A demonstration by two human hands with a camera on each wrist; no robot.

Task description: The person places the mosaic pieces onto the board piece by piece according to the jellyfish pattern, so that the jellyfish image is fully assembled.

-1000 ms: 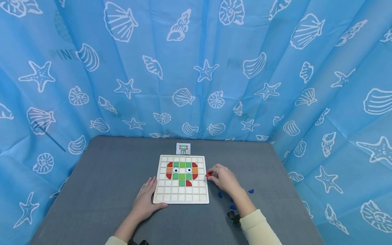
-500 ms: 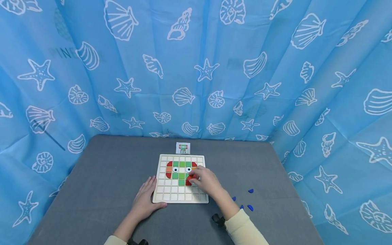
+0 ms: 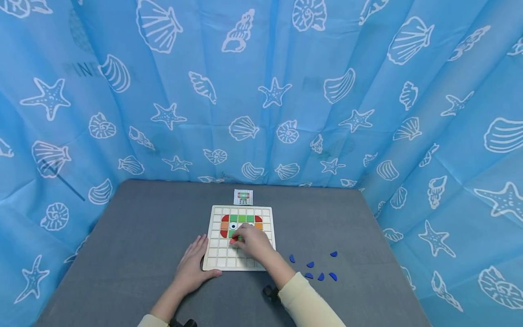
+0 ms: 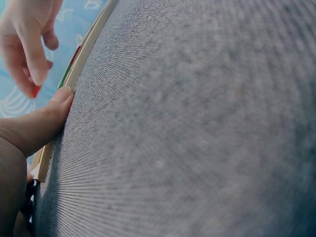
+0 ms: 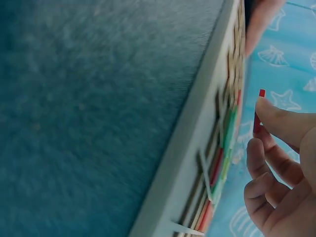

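Observation:
My right hand (image 3: 254, 243) pinches a small red tile (image 3: 233, 241) between thumb and fingertips, over the left part of a wooden grid board (image 3: 215, 262). In the right wrist view the red tile (image 5: 257, 122) is seen edge-on, apart from the board's surface. Red, orange and green tiles and eye tiles form a pattern on the board; my right hand covers part of it. My left hand (image 3: 193, 265) rests against the board's left side with its fingers extended. Its thumb (image 4: 42, 121) touches the board's front edge in the left wrist view.
A small picture card (image 3: 243, 197) lies just behind the board. Several blue rounded tiles (image 3: 321, 276) are scattered on the grey table (image 3: 163, 218), right of the board. A blue shell-print curtain (image 3: 261, 113) surrounds the table's back and sides.
My right hand has moved left from beside the board's right edge to above its left part, carrying the red tile. The left hand stays put. More blue tiles are uncovered.

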